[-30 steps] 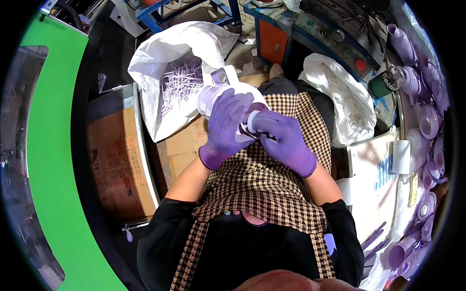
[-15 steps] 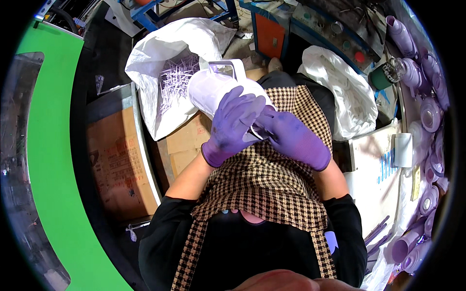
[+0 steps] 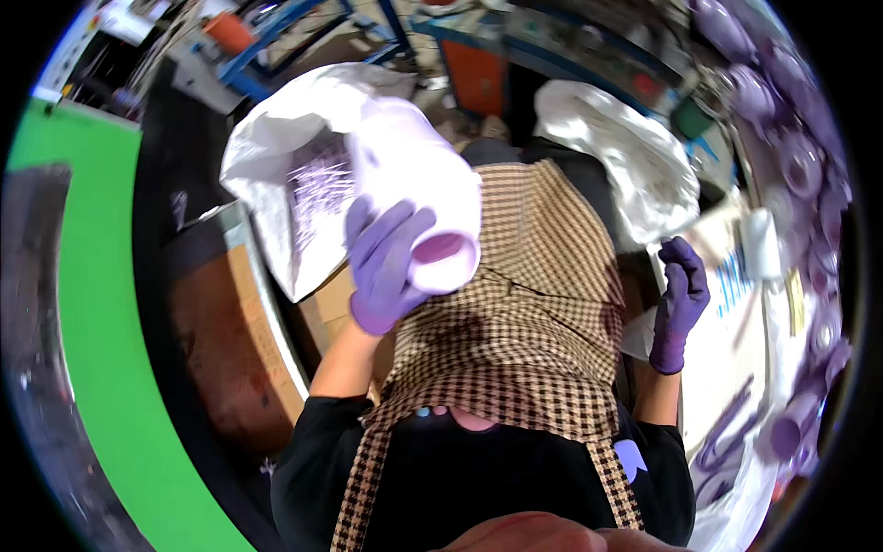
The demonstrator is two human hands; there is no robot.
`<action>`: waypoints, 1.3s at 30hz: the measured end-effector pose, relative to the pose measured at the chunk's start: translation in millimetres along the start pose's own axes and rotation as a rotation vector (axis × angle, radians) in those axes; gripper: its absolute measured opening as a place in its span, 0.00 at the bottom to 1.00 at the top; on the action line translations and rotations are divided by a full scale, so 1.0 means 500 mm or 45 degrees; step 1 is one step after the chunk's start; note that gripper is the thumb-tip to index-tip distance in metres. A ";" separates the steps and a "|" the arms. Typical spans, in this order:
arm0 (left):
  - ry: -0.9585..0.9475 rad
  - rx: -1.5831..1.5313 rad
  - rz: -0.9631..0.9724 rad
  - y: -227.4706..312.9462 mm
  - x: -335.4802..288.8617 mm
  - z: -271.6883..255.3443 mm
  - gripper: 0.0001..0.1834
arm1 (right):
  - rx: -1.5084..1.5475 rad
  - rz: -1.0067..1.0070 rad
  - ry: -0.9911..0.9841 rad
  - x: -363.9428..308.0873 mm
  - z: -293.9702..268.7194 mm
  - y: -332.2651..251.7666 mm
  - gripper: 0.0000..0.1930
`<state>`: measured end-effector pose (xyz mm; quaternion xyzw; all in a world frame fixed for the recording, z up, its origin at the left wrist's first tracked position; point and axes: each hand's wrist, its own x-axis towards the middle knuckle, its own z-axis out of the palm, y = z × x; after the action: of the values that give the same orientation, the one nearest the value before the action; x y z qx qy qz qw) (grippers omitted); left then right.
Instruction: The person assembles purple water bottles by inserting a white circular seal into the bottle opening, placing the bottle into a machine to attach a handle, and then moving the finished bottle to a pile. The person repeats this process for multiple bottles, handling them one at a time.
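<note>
We hold a pale lilac, smooth plastic cylindrical vessel [image 3: 414, 170] in our left hand [image 3: 386, 267], gloved in purple knit, just to the 9 o'clock side of the view's centre. The fingers wrap the near end of the vessel, close to its round open mouth. The vessel leans: its mouth faces us toward 5 o'clock, and its far end points toward 11 o'clock, slightly blurred.

Our right hand [image 3: 682, 281], in a matching purple glove, is out at 3 o'clock, well apart from the vessel. Its fingers are bent inward; we cannot tell whether it holds anything. It is nearest to a flat white panel with blue markings [image 3: 713, 345] and a small white roll [image 3: 761, 244].

At 10 o'clock, partly behind the vessel, a white open-mouthed sack [image 3: 262, 156] contains many thin pale purple sticks [image 3: 322, 193]; we cannot tell whether the vessel touches it. A second white sack [image 3: 625, 147] stands at 2 o'clock. A crowd of glossy purple plastic parts [image 3: 802, 166] lines the edge between 2 and 4 o'clock, and long purple strips [image 3: 722, 446] lie at 4 o'clock. Our brown-and-black checked apron [image 3: 515, 313] spreads across the lap, and a bright green panel [image 3: 101, 322] curves along 9 o'clock.
</note>
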<state>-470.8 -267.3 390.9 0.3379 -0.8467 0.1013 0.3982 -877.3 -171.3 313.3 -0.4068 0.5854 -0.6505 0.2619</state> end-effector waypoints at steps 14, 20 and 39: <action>-0.361 -0.324 0.855 0.062 -0.143 0.129 0.22 | -1.151 -0.218 0.374 0.004 -0.369 0.086 0.17; -0.346 -0.225 0.888 0.062 -0.163 0.127 0.13 | -1.444 -0.043 0.326 -0.027 -0.399 0.113 0.20; -0.497 -0.327 1.012 0.052 -0.095 0.098 0.24 | -0.517 -0.771 -0.369 0.179 0.087 -0.153 0.07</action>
<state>-496.0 -246.1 325.6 -0.0526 -0.9755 0.0747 0.2002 -878.2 -254.6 407.2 -0.6923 0.5127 -0.5051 0.0520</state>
